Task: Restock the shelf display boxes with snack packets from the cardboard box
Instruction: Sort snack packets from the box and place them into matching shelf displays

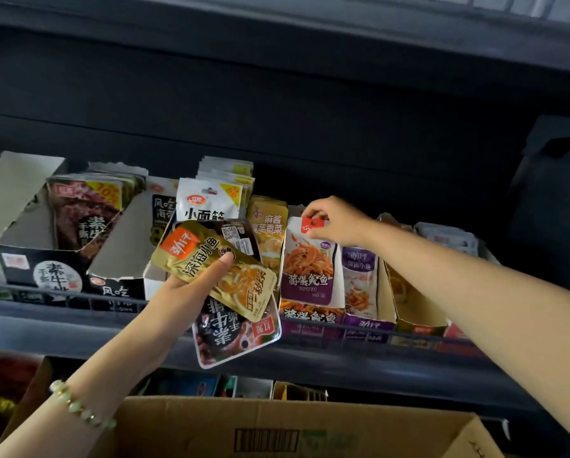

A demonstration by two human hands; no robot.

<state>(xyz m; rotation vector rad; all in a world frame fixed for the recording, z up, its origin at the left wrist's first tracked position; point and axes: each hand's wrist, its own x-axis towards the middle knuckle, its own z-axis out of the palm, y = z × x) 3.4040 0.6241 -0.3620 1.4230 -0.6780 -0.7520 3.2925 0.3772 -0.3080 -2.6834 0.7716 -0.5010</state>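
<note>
Restocking seems midway: the right hand (334,223), arm stretched toward 1 o'clock, pinches the top of a purple packet (306,269) standing in its display box (310,320), while the left hand (191,285), at 9 o'clock of it, grips a gold packet (211,262) over a dark packet (234,335), which next need their matching boxes; the cardboard box (277,424) lies at 6 o'clock.
</note>
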